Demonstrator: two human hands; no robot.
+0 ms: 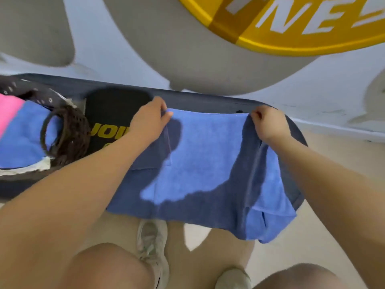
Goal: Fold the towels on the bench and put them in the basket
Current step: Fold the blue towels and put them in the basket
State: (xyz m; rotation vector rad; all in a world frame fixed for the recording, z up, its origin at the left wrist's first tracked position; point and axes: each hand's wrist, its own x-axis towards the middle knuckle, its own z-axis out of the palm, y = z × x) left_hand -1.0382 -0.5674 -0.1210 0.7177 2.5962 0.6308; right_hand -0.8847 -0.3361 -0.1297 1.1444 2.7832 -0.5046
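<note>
A dark padded bench is seen running from left to right in front of a pale wall, and a blue towel is spread across its right half. At the left end a dark woven basket is set on the bench, with a blue folded towel and a pink one lying inside it. Between basket and spread towel a black pad is left bare, and yellow letters on it are partly hidden by the left forearm. The towel's long axis is laid along the bench, its near edge hanging over the front above two pale shoes on the floor. Its far left corner is pinched by the left hand, and its far right corner is pinched by the right hand, whose fingers are curled round the cloth. Above, a yellow band with large white letters, cut off at the frame edge, is visible; "NE" can be read.
</note>
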